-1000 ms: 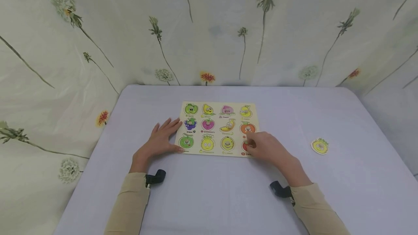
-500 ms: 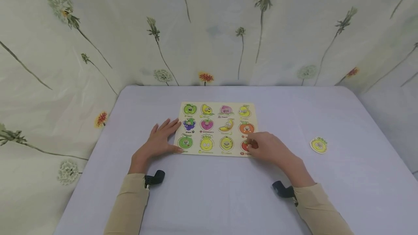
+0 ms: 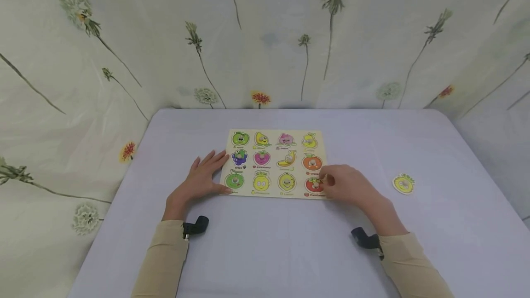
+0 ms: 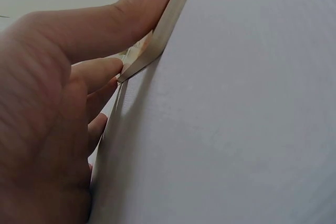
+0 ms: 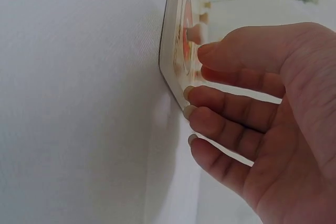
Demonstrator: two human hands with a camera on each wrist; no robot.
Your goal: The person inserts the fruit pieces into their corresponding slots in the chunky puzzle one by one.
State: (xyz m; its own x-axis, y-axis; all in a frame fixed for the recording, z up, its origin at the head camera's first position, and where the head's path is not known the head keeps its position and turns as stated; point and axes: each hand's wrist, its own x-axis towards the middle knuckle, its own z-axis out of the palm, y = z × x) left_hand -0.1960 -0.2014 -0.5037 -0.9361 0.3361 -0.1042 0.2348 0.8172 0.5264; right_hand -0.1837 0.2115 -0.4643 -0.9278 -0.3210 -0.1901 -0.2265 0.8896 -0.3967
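A cream fruit puzzle board [image 3: 271, 191] lies on the table, its pieces in rows. My left hand [image 3: 201, 179] rests at the board's left side, thumb on the front left corner and straight fingertips at the edge. At the front right corner, my right hand [image 3: 345, 185] holds nothing. Its fingers are loosely bent beside the red persimmon piece [image 3: 312, 186]. In the right wrist view, thumb and forefinger sit just off that piece's wooden knob [image 5: 196, 34], while other fingertips are at the board's edge. The pineapple spot [image 3: 261, 181] shows a printed picture without a visible knob.
A loose yellow pineapple piece [image 3: 403, 183] lies on the white table [image 3: 273, 252], to the right of the board. A flower-patterned curtain [image 3: 269, 36] hangs behind the table and along its left side.
My right hand has let go of the persimmon piece's knob and drawn slightly right, uncovering the piece. The left hand stays at the board's left side.
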